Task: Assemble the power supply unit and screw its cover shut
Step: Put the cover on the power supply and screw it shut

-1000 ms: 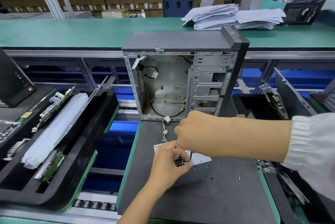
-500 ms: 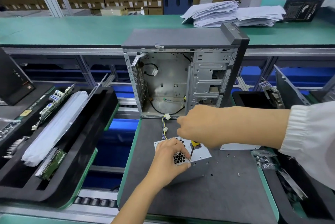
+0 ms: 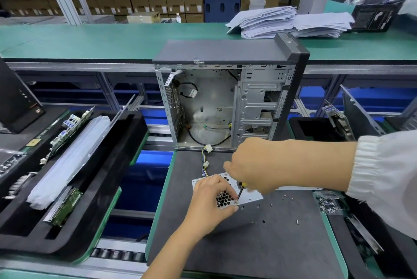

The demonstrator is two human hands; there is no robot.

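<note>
A silver power supply unit (image 3: 250, 197) with a honeycomb grille lies on the grey mat (image 3: 259, 245). Its yellow and white cable bundle (image 3: 205, 161) runs up toward the open computer case (image 3: 228, 102). My left hand (image 3: 208, 202) rests on top of the unit, fingers curved over the grille and holding it steady. My right hand (image 3: 255, 166) grips a screwdriver (image 3: 239, 193) with a yellow handle. Its tip stands on a screw at the unit's near right corner, beside my left fingertips.
Loose screws (image 3: 284, 198) are scattered on the mat right of the unit, and a bag of screws (image 3: 328, 205) lies at the mat's right edge. A black foam tray (image 3: 101, 188) with boards sits left. Paper stacks (image 3: 288, 22) lie on the green bench behind.
My right hand has risen off the unit, uncovering the screwdriver, whose tip now stands on the corner screw. My left hand stays on the unit.
</note>
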